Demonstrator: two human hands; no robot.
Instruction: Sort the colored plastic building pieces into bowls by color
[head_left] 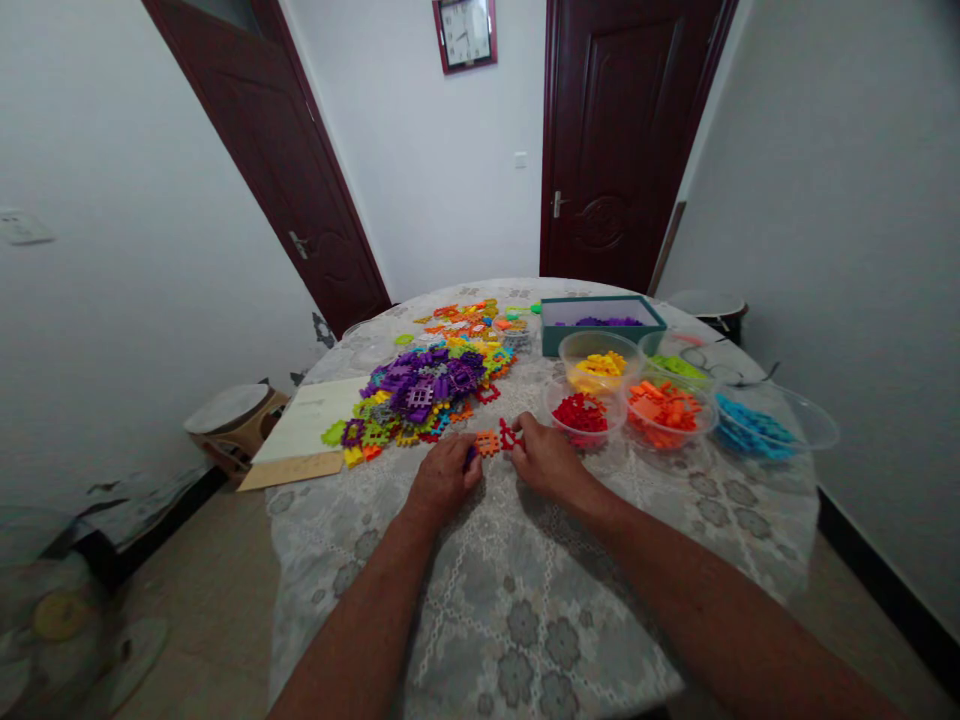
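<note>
My left hand [451,472] is closed by the near edge of the pile, with a bit of purple showing under its fingers. At its fingertips is an orange notched plastic building piece [487,443]; the fingers partly hide where they meet it. My right hand [541,455] pinches a red plastic building piece [508,434] just right of the orange one. Whether the two pieces touch is too small to tell. Beyond my hands lies a heap of mixed building pieces [427,382], mostly purple on top with green, yellow and blue around.
Clear bowls hold red pieces [580,413], yellow pieces [600,370], orange pieces [664,410], green pieces [677,367] and blue pieces [754,428]. Behind them stands a green-edged box [551,340] with purple pieces. Cardboard [292,471] lies at left on the patterned tablecloth [525,580].
</note>
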